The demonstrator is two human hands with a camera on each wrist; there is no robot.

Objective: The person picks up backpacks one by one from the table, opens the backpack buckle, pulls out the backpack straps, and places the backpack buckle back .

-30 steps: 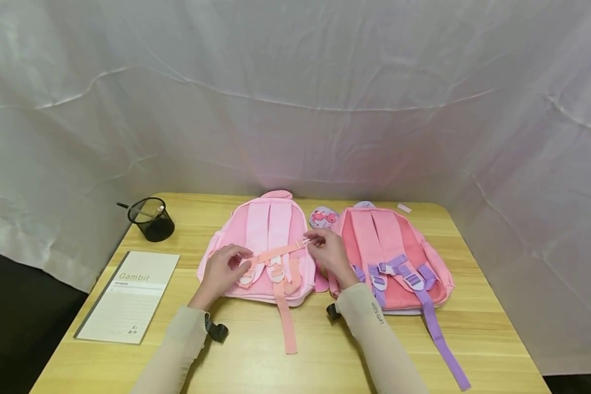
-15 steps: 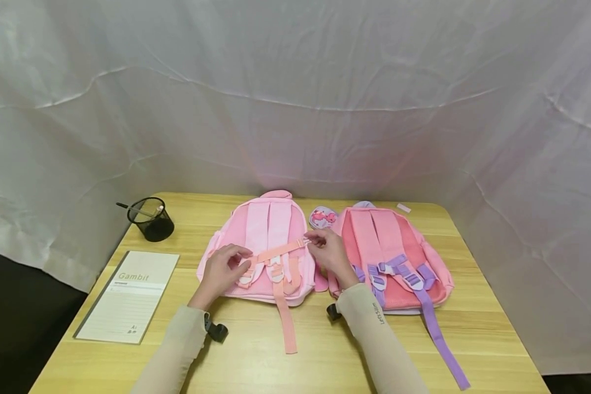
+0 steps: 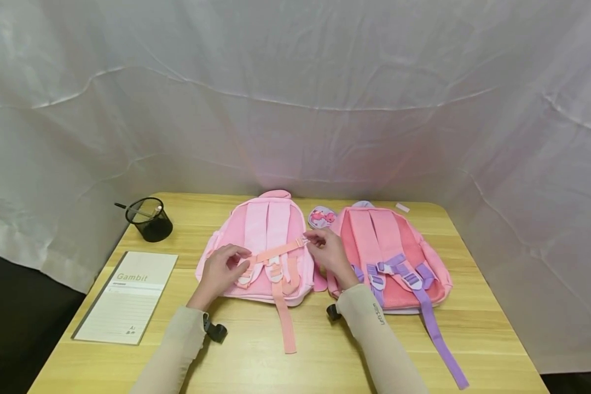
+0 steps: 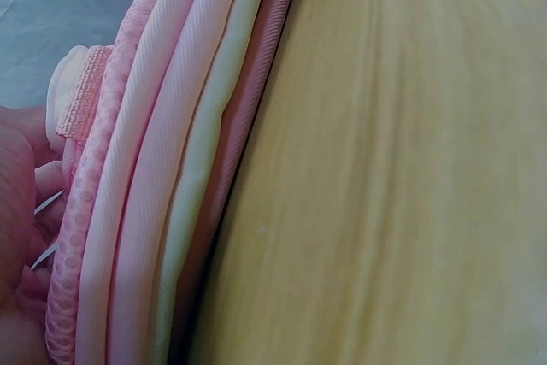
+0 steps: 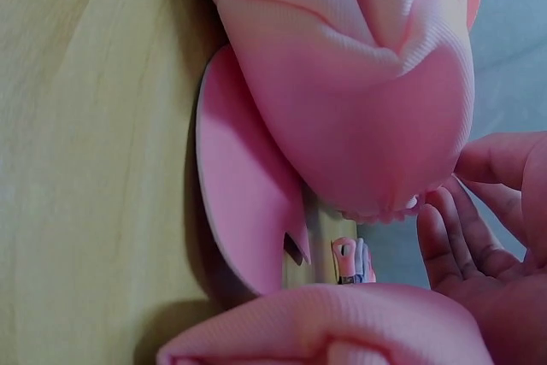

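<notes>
Our right hand pinches the orange strap by its buckle, over the pale-pink backpack on the bench; whether our left hand grips it, we cannot tell. We expect light, limp webbing, best held at the buckle.

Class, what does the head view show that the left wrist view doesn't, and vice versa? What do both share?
Only the head view: right hand, notebook, black mesh cup, purple-strapped backpack.
Only the left wrist view: the pale yellowish band along the side of the light pink backpack.
Both: left hand, light pink backpack, wooden table.
</notes>
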